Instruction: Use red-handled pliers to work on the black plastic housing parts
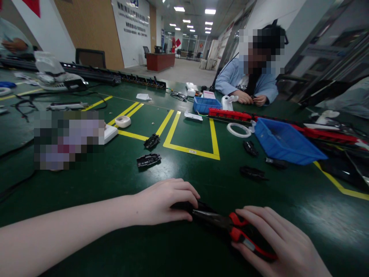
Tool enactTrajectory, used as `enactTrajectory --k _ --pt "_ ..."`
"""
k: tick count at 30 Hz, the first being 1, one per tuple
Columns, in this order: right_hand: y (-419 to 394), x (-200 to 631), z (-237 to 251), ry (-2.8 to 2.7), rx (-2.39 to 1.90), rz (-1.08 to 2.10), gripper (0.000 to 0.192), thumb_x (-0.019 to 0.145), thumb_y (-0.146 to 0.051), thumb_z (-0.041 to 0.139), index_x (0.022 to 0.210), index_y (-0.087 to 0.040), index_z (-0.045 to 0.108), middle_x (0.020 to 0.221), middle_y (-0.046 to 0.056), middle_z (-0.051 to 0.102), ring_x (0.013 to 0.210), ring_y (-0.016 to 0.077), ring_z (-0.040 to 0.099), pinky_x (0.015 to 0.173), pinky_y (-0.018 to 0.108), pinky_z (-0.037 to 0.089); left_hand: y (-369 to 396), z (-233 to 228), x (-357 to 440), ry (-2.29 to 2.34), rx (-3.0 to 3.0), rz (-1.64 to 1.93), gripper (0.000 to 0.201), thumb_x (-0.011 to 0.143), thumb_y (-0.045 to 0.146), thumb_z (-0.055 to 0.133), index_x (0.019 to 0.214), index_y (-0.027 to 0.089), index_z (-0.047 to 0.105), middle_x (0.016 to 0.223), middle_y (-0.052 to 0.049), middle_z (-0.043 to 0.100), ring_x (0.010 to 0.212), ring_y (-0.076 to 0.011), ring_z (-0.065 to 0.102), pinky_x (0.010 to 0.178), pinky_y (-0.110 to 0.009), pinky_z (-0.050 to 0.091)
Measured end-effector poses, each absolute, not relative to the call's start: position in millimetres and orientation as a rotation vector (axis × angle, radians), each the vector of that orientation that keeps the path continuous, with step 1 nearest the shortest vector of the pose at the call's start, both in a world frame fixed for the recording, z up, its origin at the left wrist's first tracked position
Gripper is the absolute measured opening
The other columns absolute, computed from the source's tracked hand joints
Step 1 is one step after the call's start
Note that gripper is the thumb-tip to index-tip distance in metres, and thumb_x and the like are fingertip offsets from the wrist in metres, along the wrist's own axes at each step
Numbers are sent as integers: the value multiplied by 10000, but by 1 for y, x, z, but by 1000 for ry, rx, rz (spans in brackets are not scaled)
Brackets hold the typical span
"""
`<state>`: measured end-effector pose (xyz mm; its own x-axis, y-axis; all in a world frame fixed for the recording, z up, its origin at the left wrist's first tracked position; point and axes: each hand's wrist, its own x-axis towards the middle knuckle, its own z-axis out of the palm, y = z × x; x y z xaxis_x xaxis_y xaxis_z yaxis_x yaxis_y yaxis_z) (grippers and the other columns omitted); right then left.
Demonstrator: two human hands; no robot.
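My left hand [167,202] is closed around a dark plastic part [184,206], most of which the fingers hide. In my right hand [276,234] are needle-nose pliers [235,227] with red and black handles. Their jaws point left and reach the dark part by my left fingertips; whether they grip it I cannot tell. Beyond my left hand lie two black moulded parts, one nearer [148,161] and one farther [152,141]. Several more black parts [253,173] rest beyond my right hand.
A blue bin [288,142] stands at the right, with a white ring [238,130] beside it. Long red strips [230,114] run behind. Yellow tape [191,152] marks the green table. Across it sits a person [248,80]. A white tape roll [122,121] lies left.
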<state>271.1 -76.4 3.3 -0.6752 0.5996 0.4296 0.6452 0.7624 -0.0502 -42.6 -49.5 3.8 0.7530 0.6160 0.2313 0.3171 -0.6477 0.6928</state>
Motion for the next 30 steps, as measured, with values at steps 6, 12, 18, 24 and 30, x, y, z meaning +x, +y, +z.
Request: enactTrajectory --k 6,12,18,24,30 --pt "-76 270 4 -2529 -932 -127 426 832 -361 650 1220 -194 588 1052 104 689 854 208 675 675 305 570 -49 5 -43 696 2280 590 185 890 215 668 1068 186 627 1224 -69 618 1117 -201 588 942 -352 488" --pt "-77 273 5 -2517 -967 -150 404 860 -372 616 1221 -191 589 1062 108 685 867 208 669 697 320 570 -51 7 -42 713 2275 572 186 876 208 671 1057 186 632 1211 -63 615 1103 -200 587 950 -356 481" --pt "-76 276 5 -2540 -935 -184 424 833 -369 639 1218 -196 598 1059 101 695 860 210 676 701 323 574 -51 7 -42 720 2280 562 185 869 233 680 1043 189 636 1192 -73 605 1079 -212 588 923 -362 483" --pt "-77 270 6 -2532 -955 -106 389 853 -367 619 1203 -199 588 1045 95 688 846 193 672 673 294 579 -51 8 -41 732 2265 556 184 872 245 685 1039 186 638 1168 -67 607 1058 -208 587 905 -345 489" --pt "-80 267 7 -2532 -979 -75 387 849 -366 631 1194 -196 582 1037 100 685 841 197 673 664 293 580 -51 10 -42 731 2267 542 182 879 245 681 1046 191 636 1176 -60 598 1069 -204 580 903 -331 485"
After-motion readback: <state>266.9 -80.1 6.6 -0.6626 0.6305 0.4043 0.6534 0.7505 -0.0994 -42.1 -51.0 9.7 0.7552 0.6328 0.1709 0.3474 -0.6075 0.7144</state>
